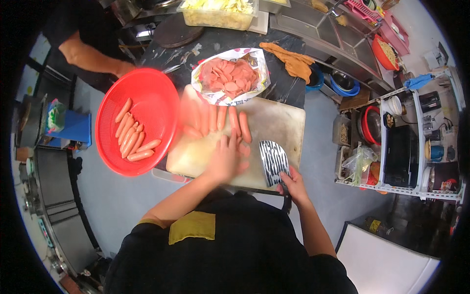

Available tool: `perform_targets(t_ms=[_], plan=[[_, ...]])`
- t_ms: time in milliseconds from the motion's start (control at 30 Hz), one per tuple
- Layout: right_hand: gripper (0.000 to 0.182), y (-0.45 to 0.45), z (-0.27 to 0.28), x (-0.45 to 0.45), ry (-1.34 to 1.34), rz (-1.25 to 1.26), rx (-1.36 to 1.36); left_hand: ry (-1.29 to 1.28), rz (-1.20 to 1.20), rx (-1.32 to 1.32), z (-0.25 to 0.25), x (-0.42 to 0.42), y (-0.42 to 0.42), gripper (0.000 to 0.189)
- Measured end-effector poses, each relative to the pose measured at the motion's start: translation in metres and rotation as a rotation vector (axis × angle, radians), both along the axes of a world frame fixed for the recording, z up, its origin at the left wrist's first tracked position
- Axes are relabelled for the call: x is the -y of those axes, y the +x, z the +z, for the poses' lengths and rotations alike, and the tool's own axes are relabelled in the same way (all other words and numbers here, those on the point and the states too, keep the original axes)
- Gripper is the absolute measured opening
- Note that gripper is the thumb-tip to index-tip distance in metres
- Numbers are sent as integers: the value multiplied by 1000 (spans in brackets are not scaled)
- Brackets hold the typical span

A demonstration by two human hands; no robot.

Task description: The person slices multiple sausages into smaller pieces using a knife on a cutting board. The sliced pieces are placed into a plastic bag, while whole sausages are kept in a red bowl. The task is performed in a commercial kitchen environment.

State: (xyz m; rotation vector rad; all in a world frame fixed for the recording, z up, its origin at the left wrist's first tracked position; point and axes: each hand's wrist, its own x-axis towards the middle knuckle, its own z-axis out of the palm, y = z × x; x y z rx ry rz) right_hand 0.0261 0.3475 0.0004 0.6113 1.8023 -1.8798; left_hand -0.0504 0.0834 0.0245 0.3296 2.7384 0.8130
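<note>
My right hand (292, 183) grips a patterned cleaver (272, 163) at the right part of a worn cutting board (198, 158). My left hand (224, 158), blurred, is over the board's middle, its fingers by sausage slices (243, 158); whether it holds any, I cannot tell. Several whole sausages (221, 117) lie in a row along the board beyond my hands. A red plastic colander (161, 99) on the left contains more sausages (128, 137). Behind the board, an open printed plastic bag (262, 88) is filled with sliced sausage (231, 79).
A co-worker's arm (88, 58) reaches to the colander's far rim. An orange cloth (290, 60) lies on the dark marble-patterned table (282, 88). A tub of shredded vegetables (220, 18) stands at the back beside steel sinks (315, 25). A white shelf rack (418, 147) is on the right.
</note>
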Motion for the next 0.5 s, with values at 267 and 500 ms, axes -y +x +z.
perform_targets(t_ms=[267,500], plan=[[24,-20,-14,26,-136,163,-1,216,149,-146,-34,-2,21,87],[16,-34,-14,63,-100,288,1,396,278,-142,-54,2,25,77]])
